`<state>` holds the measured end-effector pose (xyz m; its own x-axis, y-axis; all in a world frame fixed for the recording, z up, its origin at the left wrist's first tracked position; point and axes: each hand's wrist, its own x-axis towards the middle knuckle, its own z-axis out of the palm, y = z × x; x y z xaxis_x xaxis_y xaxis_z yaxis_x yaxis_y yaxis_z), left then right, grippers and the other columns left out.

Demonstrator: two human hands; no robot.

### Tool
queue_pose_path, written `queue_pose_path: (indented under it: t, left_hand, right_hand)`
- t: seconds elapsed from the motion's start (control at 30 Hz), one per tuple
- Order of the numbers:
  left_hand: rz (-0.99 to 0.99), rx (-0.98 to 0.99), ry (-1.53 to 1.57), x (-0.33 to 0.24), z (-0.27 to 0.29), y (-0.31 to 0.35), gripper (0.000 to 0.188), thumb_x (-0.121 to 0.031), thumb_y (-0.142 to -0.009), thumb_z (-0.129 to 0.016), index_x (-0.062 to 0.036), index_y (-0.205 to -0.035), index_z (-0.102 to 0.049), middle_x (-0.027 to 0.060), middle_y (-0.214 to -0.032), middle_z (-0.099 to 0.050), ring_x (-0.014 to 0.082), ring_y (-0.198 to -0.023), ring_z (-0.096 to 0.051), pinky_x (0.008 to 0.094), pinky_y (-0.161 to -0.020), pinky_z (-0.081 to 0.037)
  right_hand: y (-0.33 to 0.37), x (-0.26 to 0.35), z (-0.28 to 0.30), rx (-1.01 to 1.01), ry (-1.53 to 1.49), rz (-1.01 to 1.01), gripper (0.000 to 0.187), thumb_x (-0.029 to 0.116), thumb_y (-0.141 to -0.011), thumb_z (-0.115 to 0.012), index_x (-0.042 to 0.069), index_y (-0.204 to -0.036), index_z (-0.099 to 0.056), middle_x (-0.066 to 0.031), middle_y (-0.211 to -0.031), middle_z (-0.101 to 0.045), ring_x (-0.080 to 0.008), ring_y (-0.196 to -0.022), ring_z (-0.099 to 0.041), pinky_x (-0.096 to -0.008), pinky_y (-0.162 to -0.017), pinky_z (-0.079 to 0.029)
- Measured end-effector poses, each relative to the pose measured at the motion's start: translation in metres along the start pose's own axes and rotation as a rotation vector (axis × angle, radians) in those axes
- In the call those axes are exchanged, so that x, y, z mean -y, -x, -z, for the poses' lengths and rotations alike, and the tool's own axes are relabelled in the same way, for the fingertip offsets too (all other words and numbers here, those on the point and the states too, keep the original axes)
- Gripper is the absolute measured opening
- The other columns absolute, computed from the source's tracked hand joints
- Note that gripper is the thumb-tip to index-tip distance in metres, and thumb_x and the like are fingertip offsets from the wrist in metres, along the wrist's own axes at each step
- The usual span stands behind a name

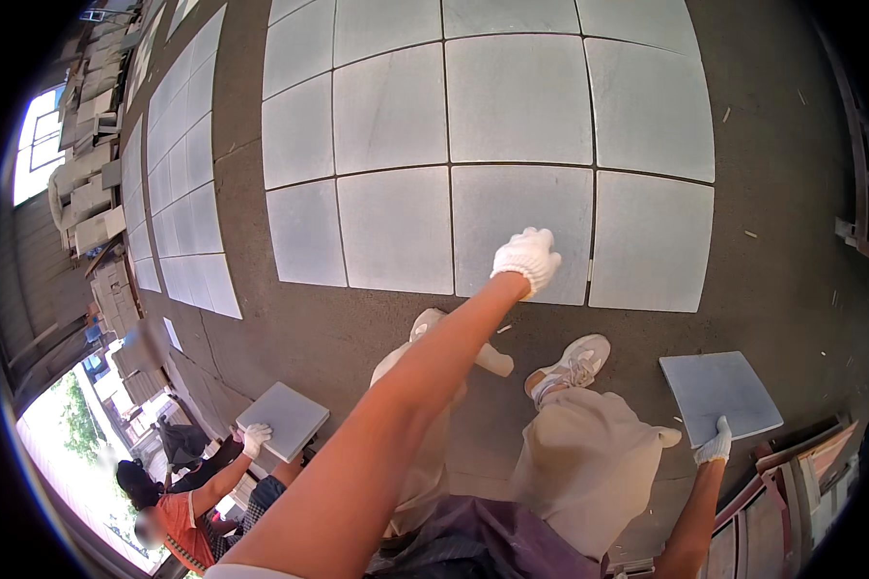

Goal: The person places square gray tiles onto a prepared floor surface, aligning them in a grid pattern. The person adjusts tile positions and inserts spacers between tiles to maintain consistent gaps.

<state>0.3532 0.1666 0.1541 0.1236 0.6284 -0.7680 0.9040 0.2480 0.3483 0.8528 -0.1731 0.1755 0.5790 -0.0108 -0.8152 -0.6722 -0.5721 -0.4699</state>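
Observation:
My left hand [528,261], in a white knit glove, reaches across in front of me over the near edge of a grey square tile [521,203]. Its fingers are curled closed; anything inside them is hidden. That tile lies flat in a grid of similar tiles with narrow dark gaps between them. A small pale strip [590,269] shows in the gap to the right of the hand. Off to my right, my right hand [714,442], also gloved, grips the near edge of a separate grey tile [724,391].
Another tile grid [188,174] lies at left. A person in an orange top [188,521] at lower left holds a grey tile [285,421]. Stacked slabs [792,502] stand at lower right. Small pale strips [750,234] are scattered on the dark floor. My shoes [570,365] stand close to the near tiles.

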Motion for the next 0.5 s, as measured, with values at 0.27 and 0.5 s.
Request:
queue_pose_path:
  t: [0.27,0.5]
  left_hand:
    - [0.067,-0.131,-0.044,0.035,0.083,0.14,0.028,-0.027,-0.09,-0.053,-0.0043,-0.105,-0.061,0.0197,-0.11,-0.06,0.0382,-0.104,-0.059,0.048,-0.088,-0.05]
    - [0.074,-0.082,-0.162,0.001,0.126,0.33,0.014,-0.019,-0.082,-0.06,-0.008,-0.092,-0.062,0.0201,-0.102,-0.061,0.0378,-0.1,-0.061,0.0461,-0.084,-0.053]
  right_hand:
    - [0.026,0.055,0.001,0.152,0.059,-0.11,0.043,0.019,-0.093,-0.058,-0.001,-0.131,-0.049,-0.0178,-0.129,-0.057,-0.0344,-0.112,-0.06,-0.0485,-0.097,-0.052]
    - [0.185,0.14,-0.007,0.425,0.189,-0.316,0.051,0.017,-0.093,-0.054,-0.003,-0.139,-0.042,-0.0205,-0.133,-0.054,-0.0401,-0.118,-0.056,-0.0541,-0.101,-0.048]
